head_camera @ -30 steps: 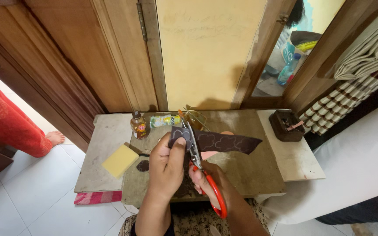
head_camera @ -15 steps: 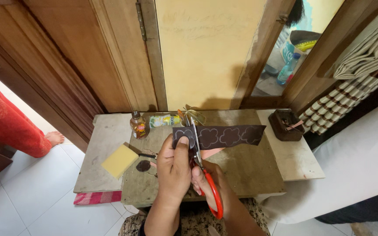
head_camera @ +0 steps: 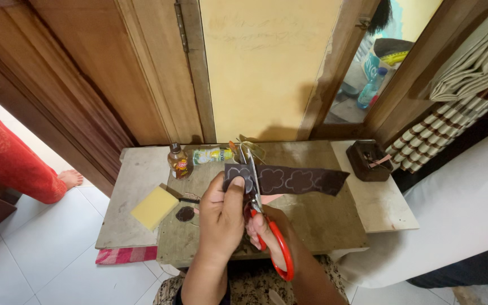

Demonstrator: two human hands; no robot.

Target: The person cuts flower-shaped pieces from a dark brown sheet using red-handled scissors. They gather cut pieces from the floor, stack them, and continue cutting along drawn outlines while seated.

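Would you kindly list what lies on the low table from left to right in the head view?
Yellow sponge → small amber bottle → left hand → scissors in the right hand → dark fabric strip → dark wooden box.

Dark brown fabric strip (head_camera: 295, 179) with paler flower outlines drawn on, scissors (head_camera: 272, 248) have bright orange-red handles, yellow sponge (head_camera: 154, 208) on the drab olive-brown bench (head_camera: 323, 226), plus a pink striped cloth (head_camera: 125, 255) underneath.

Soft daylight is filling the room evenly, shadows staying faint, edges bowing outward, everything holding reasonably sharp.
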